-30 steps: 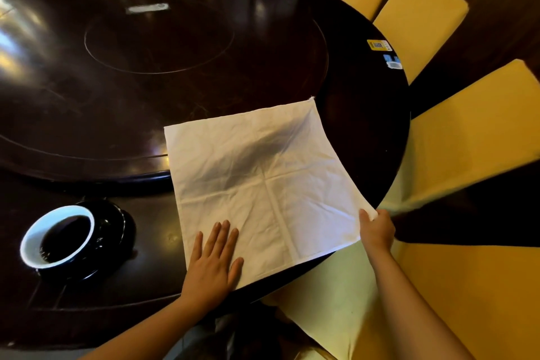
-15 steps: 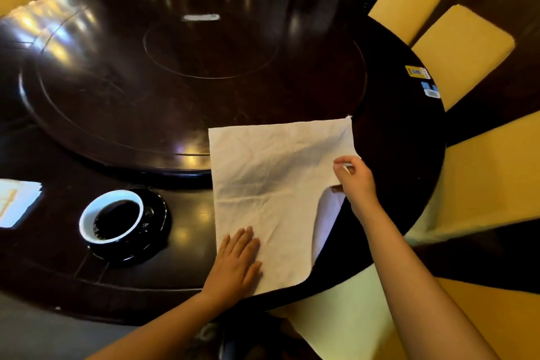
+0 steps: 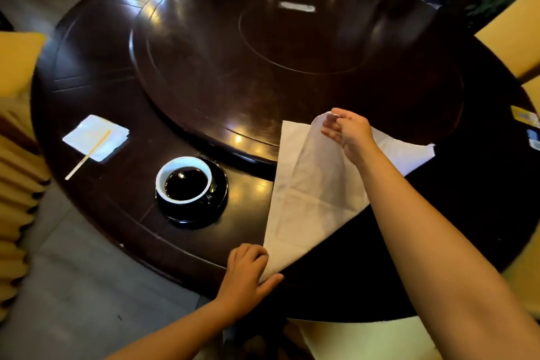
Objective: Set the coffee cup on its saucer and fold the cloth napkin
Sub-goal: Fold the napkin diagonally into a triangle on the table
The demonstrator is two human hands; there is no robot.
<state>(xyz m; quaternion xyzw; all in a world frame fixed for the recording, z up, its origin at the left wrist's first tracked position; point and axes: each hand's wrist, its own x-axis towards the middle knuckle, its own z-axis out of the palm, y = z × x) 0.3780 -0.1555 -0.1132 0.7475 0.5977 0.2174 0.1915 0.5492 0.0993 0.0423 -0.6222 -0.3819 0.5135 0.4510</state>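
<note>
Head view: cloth napkin (image 3: pixel 315 184) corner is pinched in right hand (image 3: pixel 350 131) fingers (image 3: pixel 331 133) above its far-left corner; near corner is held by left hand (image 3: pixel 248 269).

Cup sitting on its saucer, napkin lying half folded.
The coffee cup (image 3: pixel 184 167), white inside and dark outside, is standing upright with dark coffee on the glossy black saucer (image 3: pixel 218 202). To its right, the creased white cloth napkin (image 3: pixel 315 184) is doubling over diagonally, my right hand (image 3: pixel 349 133) pinching its raised corner and my left hand (image 3: pixel 248 269) holding the near one.
</note>
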